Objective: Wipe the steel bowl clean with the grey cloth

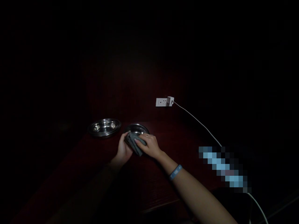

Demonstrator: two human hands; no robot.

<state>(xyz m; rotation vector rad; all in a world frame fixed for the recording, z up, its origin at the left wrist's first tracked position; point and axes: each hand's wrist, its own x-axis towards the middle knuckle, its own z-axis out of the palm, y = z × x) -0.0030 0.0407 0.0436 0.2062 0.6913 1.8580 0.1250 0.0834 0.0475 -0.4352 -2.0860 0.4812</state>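
Note:
A shiny metal bowl is held over the dark red table in front of me. My left hand grips its near left edge, the thumb near the rim. In my right hand is a grey cloth, bunched under the fingers and pressed against the near side of the bowl. The cloth and my right hand cover much of the bowl's inside. A blue wristband circles my right wrist.
A stack of several metal bowls stands on the table at the left. On the back wall a white socket holds a charger; its cable runs down right to a pixelated patch. The surroundings are very dark.

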